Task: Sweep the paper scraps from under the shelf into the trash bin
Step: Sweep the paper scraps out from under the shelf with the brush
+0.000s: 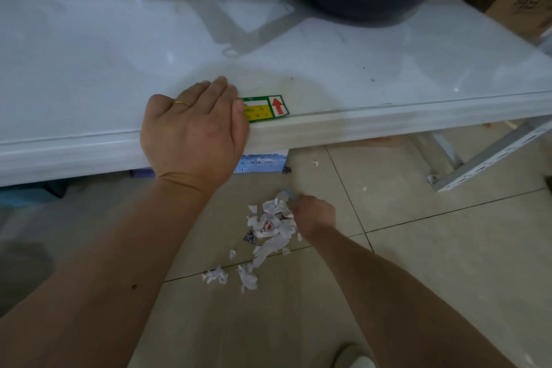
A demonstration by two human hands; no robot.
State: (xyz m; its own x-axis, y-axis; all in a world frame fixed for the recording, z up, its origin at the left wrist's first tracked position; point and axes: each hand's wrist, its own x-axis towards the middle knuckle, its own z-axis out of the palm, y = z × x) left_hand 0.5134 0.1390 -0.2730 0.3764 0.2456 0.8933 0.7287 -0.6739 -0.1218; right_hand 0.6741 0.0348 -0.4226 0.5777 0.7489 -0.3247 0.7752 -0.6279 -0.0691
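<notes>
The left hand lies flat, fingers spread over the shelf edge, likely bracing the lean. At five o'clock from it, the right hand closes narrowly on the floor's paper scraps, gathering them. No trash bin visible.

Glossy white shelf; crumpled paper scraps; matt floor tiles.
</notes>
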